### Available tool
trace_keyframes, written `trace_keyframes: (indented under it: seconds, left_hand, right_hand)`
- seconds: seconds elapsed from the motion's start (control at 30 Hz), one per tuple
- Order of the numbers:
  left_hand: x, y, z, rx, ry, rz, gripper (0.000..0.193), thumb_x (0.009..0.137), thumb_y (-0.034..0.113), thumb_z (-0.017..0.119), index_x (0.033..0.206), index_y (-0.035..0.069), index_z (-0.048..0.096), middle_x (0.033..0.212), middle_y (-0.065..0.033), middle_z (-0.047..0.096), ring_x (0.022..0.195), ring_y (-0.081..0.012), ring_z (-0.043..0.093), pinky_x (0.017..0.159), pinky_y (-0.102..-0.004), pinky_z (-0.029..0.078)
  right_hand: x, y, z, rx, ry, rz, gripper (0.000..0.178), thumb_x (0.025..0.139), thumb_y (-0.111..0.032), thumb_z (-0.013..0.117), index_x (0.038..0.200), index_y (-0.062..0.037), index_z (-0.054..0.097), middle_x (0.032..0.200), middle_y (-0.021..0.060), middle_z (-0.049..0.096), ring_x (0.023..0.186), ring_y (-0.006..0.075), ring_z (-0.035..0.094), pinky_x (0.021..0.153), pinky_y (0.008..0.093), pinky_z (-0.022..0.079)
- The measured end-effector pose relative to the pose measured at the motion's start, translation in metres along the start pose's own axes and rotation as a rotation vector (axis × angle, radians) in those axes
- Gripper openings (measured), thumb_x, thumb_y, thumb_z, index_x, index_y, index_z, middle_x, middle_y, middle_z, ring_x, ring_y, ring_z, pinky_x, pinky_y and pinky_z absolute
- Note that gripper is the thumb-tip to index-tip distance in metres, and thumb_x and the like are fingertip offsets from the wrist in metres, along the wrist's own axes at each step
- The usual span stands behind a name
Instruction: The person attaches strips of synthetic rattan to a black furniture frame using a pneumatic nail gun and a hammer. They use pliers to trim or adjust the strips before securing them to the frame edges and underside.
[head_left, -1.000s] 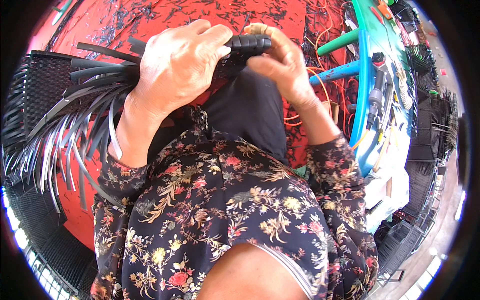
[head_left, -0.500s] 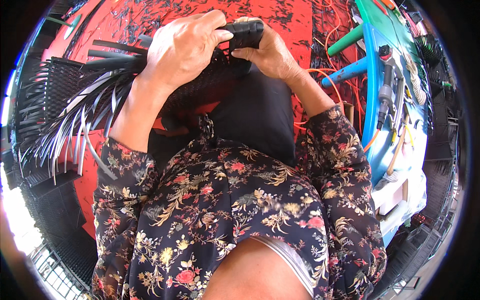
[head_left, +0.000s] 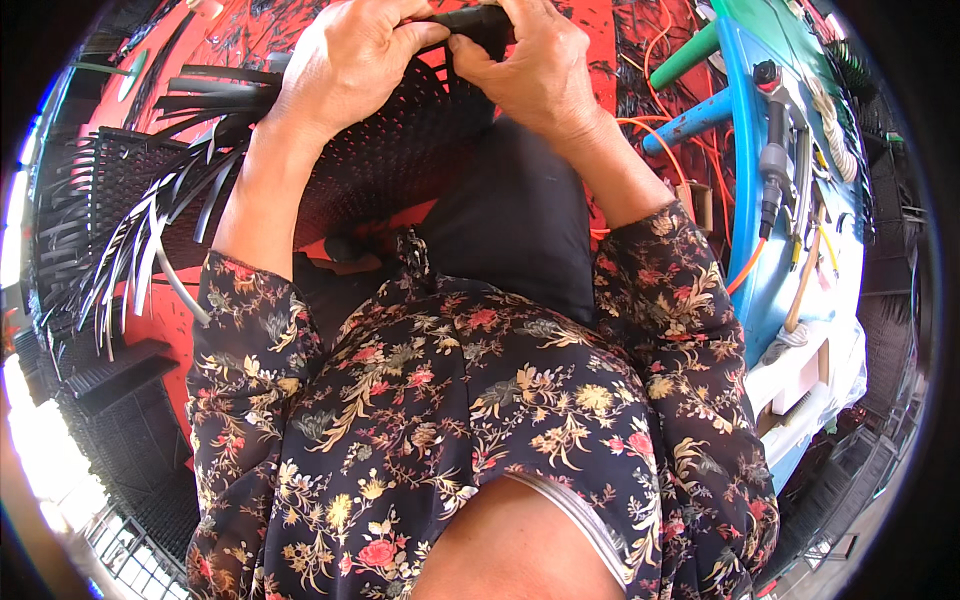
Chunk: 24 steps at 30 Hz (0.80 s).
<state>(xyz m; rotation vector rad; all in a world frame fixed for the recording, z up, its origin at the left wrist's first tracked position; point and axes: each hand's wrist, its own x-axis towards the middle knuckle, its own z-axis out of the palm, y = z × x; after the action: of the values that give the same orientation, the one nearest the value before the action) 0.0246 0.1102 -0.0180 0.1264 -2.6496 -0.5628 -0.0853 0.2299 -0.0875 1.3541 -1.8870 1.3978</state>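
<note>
At the top of the head view, my left hand (head_left: pixel 345 75) and my right hand (head_left: pixel 540 75) grip a black woven edge (head_left: pixel 478 25) of flat strips from both sides. Fingers and thumbs of both hands are closed on it, with the thumbs nearly meeting. Below hangs a black openwork woven piece (head_left: pixel 370 175), partly hidden by my left forearm and resting near my black-clad leg. Loose black strip ends (head_left: pixel 215 95) fan out left of my left wrist, and more long strips (head_left: pixel 150 240) droop beside that forearm. My fingertips are partly cut off by the upper edge.
On the right stands a blue table (head_left: pixel 740 130) bearing a grey power tool (head_left: pixel 775 150) with an orange hose (head_left: pixel 745 272), a coiled rope (head_left: pixel 835 150) and a white box (head_left: pixel 800 385). Black scraps litter the red floor (head_left: pixel 590 50). Black woven panels (head_left: pixel 130 170) lie at the left.
Both hands have moved up toward the upper edge, taking the woven edge along. My right hand has turned so that its back shows more, and the thumbs are closer together.
</note>
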Motion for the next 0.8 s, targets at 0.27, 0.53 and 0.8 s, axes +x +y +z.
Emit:
trace_keyframes:
  seconds: [0.27,0.53,0.8]
  left_hand:
    - [-0.001,-0.013,-0.004,-0.114,-0.093,0.03,0.008,0.079,0.008,0.06,0.082,0.001,0.062,0.068,-0.0146,0.06,0.063,-0.0272,0.058,0.057,-0.0356,0.046]
    - [-0.009,-0.029,0.013,-0.014,0.021,0.167,0.018,0.084,0.012,0.062,0.097,-0.001,0.061,0.084,-0.015,0.065,0.074,-0.0268,0.063,0.067,-0.0343,0.05]
    - [-0.015,-0.033,0.019,0.003,0.043,0.243,0.024,0.084,0.01,0.06,0.103,-0.003,0.062,0.095,-0.0178,0.065,0.082,-0.0291,0.064,0.072,-0.0336,0.05]
  right_hand:
    - [-0.002,0.001,-0.008,0.022,-0.055,0.002,0.039,0.069,-0.011,0.071,0.103,-0.0017,0.055,0.088,0.0169,0.059,0.079,0.0331,0.062,0.066,0.0382,0.051]
    - [-0.008,0.0,-0.012,0.014,-0.13,0.144,0.043,0.072,-0.015,0.072,0.11,-0.003,0.055,0.098,0.0161,0.062,0.088,0.0284,0.063,0.074,0.0355,0.051]
    - [-0.012,0.006,-0.01,-0.042,-0.103,0.062,0.041,0.073,-0.018,0.072,0.108,-0.0019,0.059,0.098,0.0123,0.064,0.088,0.0224,0.065,0.08,0.0316,0.051]
